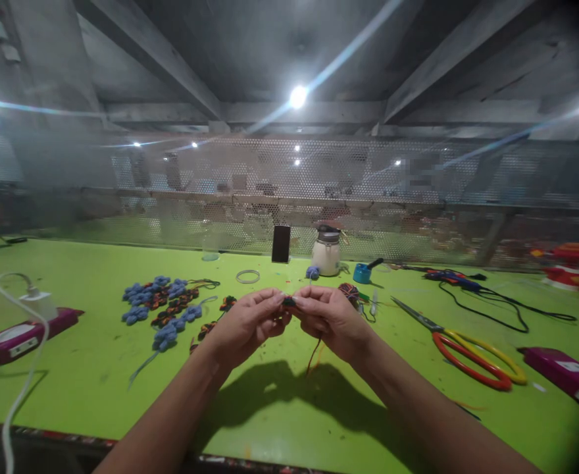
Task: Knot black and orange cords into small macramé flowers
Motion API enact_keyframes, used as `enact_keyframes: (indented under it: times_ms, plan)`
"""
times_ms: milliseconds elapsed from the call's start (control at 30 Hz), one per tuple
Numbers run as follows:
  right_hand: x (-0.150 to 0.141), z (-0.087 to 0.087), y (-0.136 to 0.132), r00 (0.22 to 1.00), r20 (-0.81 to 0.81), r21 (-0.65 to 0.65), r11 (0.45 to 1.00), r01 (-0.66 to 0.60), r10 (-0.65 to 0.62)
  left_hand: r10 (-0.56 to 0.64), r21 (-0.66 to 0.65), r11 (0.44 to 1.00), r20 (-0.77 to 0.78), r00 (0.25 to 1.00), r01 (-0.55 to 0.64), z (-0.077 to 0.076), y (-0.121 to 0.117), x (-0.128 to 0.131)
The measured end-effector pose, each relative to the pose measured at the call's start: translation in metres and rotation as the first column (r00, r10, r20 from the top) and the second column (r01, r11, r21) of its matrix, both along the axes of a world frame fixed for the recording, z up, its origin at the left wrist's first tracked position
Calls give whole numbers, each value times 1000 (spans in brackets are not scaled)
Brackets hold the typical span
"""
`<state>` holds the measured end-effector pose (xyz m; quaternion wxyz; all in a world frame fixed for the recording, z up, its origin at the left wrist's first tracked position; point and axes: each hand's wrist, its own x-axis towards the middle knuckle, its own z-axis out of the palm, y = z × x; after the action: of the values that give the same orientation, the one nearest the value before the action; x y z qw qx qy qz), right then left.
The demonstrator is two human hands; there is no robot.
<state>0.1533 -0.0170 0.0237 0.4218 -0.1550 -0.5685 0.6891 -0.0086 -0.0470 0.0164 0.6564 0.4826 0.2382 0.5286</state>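
Both hands meet above the middle of the table. Between the fingertips of my left hand [250, 324] and my right hand [335, 321] is a small dark crocheted piece [288, 301], mostly hidden by the fingers. Both hands are closed in a pinch on it. Dark and orange yarn ends [314, 355] hang below the right hand. Behind that hand lies a multicoloured yarn ball [349, 293], partly covered. Left of my left hand are several blue crocheted flowers [166, 334] and dark flowers with orange [177, 305].
Large scissors [472, 362] with red and yellow handles lie at right. Purple power strips [27, 336] sit at both sides, a white cable rising from the left one. Behind the hands stand a pale jar [326, 253], a dark phone-like slab [280, 243] and a teal pot [362, 272].
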Motion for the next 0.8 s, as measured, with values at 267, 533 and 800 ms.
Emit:
enact_keyframes:
  times_ms: [267, 533, 800]
  plan:
    - [1, -3, 4, 998, 60, 18, 1000, -7, 6, -34, -35, 999, -67, 997, 32, 6, 1, -3]
    - [-1, -5, 7, 990, 65, 46, 991, 122, -125, 255, 175, 962, -288, 923, -211, 6, -1, 2]
    - [3, -6, 11, 995, 72, 9, 997, 75, -75, 350, 316, 921, -421, 837, -226, 0, 6, -3]
